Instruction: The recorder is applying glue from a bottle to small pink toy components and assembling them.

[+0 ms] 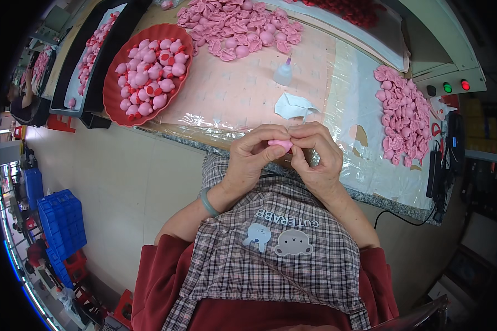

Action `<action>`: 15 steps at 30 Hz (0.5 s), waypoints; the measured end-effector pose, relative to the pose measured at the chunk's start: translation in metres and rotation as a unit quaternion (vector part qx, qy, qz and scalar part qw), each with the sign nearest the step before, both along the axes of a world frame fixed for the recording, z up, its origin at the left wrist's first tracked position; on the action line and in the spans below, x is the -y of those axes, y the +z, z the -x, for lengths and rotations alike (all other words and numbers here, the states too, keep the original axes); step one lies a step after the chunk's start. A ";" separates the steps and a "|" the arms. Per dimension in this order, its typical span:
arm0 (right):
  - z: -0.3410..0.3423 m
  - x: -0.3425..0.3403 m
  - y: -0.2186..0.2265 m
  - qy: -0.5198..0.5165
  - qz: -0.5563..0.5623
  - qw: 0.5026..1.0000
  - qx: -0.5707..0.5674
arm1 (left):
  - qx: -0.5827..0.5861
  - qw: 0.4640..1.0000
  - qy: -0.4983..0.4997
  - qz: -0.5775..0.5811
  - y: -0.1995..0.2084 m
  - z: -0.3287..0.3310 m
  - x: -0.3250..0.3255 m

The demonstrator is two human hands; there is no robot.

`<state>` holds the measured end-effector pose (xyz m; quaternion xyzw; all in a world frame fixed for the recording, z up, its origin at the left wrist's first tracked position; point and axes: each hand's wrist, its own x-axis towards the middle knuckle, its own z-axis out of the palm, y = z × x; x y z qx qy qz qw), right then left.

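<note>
Left hand, right hand: both closed, fingertips pinching pink piece between them. Glue bottle ahead; red bowl far left.

I saw a small pink rubbery matt piece | glossy round red plastic tray | crinkled shiny clear plastic sheet over the table | soft matt checked cloth apron

The small pink piece is mostly hidden between the fingers of the left hand and right hand (shape unclear); beyond it, the red pile is cut off.
</note>
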<state>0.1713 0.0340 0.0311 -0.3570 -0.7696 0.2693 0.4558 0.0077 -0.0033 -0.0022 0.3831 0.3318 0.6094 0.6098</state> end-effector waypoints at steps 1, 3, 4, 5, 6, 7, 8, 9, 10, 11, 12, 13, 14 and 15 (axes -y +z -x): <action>0.000 0.000 0.000 -0.003 -0.006 1.000 0.004 | 0.000 1.000 0.000 0.000 -0.001 0.000 0.000; 0.001 -0.001 0.000 -0.007 -0.012 1.000 0.009 | 0.008 1.000 0.010 0.002 -0.002 -0.001 0.000; 0.001 -0.002 0.000 -0.008 -0.013 1.000 0.011 | 0.008 1.000 0.010 0.002 -0.002 -0.001 0.000; 0.001 -0.002 0.000 -0.010 -0.014 1.000 0.013 | 0.011 1.000 0.010 0.002 -0.002 -0.002 0.000; 0.001 -0.002 0.001 -0.009 -0.014 1.000 0.013 | 0.014 1.000 0.012 0.003 -0.002 -0.002 0.000; 0.001 -0.002 0.002 -0.011 -0.016 1.000 0.018 | 0.014 1.000 0.013 0.003 -0.001 -0.002 0.000; 0.001 -0.001 0.003 -0.013 -0.019 0.999 0.024 | 0.012 1.000 0.016 0.005 0.000 -0.003 0.000; 0.001 -0.001 0.003 -0.014 -0.019 0.999 0.024 | 0.011 1.000 0.017 0.007 0.001 -0.003 0.000; 0.000 -0.001 0.004 -0.017 -0.017 0.999 0.026 | 0.011 1.000 0.016 0.007 0.003 -0.003 0.000; -0.001 -0.001 0.004 -0.021 -0.015 0.999 0.028 | 0.027 0.999 0.002 0.035 0.007 -0.003 0.001; -0.001 -0.002 0.006 -0.020 -0.016 0.999 0.028 | 0.043 0.997 -0.010 0.062 0.009 -0.003 0.002; -0.001 -0.002 0.009 -0.008 0.006 1.000 0.019 | 0.043 0.997 -0.009 0.062 0.008 -0.003 0.003; -0.002 -0.002 0.011 0.004 0.028 1.000 0.010 | 0.090 0.993 -0.017 0.072 0.007 -0.002 0.003; -0.002 -0.003 0.013 0.004 0.028 1.000 0.010 | 0.137 0.987 -0.025 0.081 0.007 -0.002 0.002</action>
